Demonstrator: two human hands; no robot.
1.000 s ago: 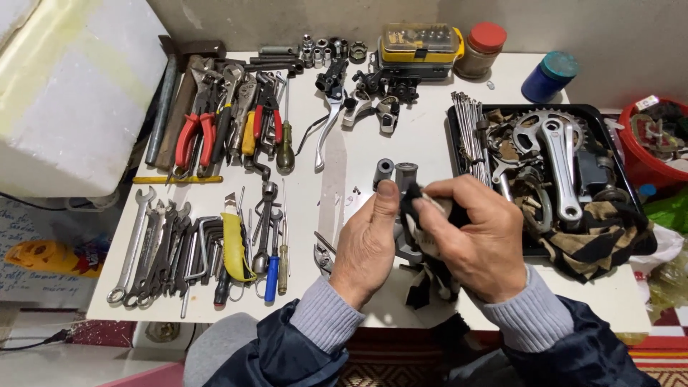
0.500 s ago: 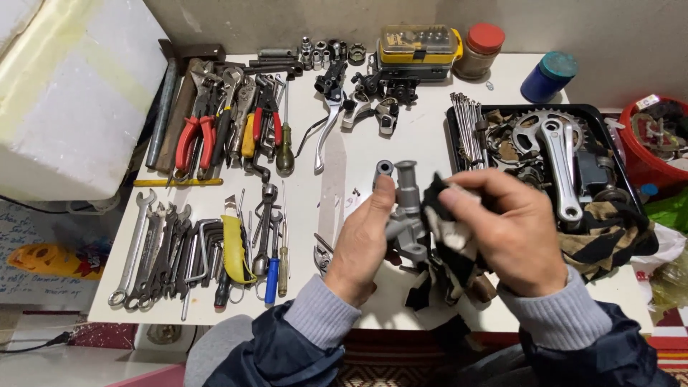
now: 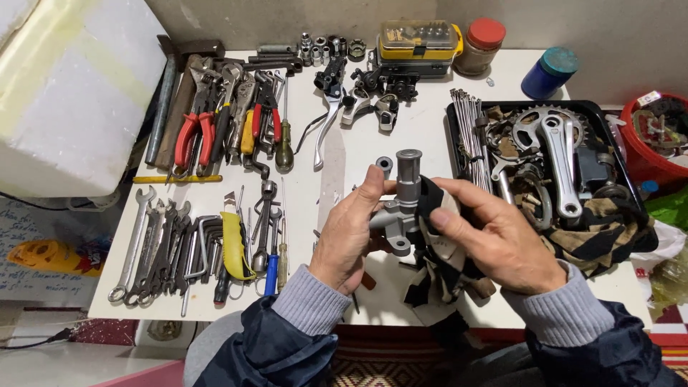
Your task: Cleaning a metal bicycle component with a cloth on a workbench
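The left hand [image 3: 352, 233] is clamped around the lower body of a grey metal part [image 3: 403, 204], held upright above the surface [image 3: 423, 129] just left of the black tray [image 3: 609, 115], its long axis pointing up, likely heavy, stiff and greasy, while the right hand [image 3: 502, 240] presses a dark rag [image 3: 433, 251] against its side.

Left hand [image 3: 352, 240] grips grey metal part [image 3: 403, 202]; right hand [image 3: 498, 244] presses rag [image 3: 437, 244].
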